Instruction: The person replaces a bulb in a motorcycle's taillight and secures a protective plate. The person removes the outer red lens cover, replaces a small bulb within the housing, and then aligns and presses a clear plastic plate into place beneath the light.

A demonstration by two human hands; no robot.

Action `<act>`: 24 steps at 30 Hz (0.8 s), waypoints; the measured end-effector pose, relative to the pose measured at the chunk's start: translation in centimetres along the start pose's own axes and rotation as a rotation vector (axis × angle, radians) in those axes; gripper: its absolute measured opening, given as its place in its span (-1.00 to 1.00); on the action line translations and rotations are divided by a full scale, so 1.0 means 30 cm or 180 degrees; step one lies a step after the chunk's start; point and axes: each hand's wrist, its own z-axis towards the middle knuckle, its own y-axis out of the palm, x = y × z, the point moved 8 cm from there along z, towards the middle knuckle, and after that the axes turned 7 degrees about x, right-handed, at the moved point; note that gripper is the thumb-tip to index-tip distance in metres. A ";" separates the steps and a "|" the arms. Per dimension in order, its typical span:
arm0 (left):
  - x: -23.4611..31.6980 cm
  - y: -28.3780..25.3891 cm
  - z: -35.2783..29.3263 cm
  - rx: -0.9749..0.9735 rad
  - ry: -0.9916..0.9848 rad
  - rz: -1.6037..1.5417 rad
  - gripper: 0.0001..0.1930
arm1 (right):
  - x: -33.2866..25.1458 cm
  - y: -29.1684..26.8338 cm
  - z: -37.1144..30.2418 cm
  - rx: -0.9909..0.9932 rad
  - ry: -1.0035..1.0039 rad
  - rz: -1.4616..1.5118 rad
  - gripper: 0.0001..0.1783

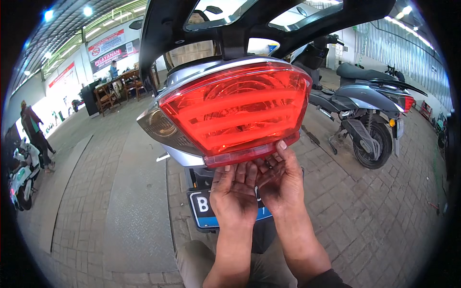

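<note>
A large red tail light (235, 113) faces me at the back of a scooter, with a smoky turn-signal lens (165, 127) on its left side. Along its bottom runs a narrow red reflector strip (240, 156). My left hand (234, 197) is palm up under this strip, thumb against its front edge and fingers curled beneath. Beside it, my right hand (281, 185) grips the strip's right part, its thumb pressed on the front. The fingertips of both hands are partly hidden under the light. Behind my wrists is a licence plate (200, 206), partly covered.
A black rear rack (235, 45) arches over the light. Another scooter (372, 108) stands at the right on the paved floor (345, 211). A metal floor plate (139, 206) lies at the left. Farther left are a person (32, 125) walking and a white motorbike (23, 170).
</note>
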 end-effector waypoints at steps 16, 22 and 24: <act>0.004 0.022 -0.033 -0.0262 -0.0498 -0.0509 -0.68 | 0.010 -0.012 0.017 -0.0446 -0.0027 -0.0157 -0.55; 0.040 0.002 -0.023 -0.0552 -0.0745 -0.0583 -0.56 | 0.045 0.008 0.003 -0.0786 -0.0020 -0.0200 -0.48; 0.050 0.011 -0.024 -0.0662 -0.0902 -0.0571 -0.52 | 0.041 0.018 0.000 -0.0844 0.0039 -0.0299 -0.50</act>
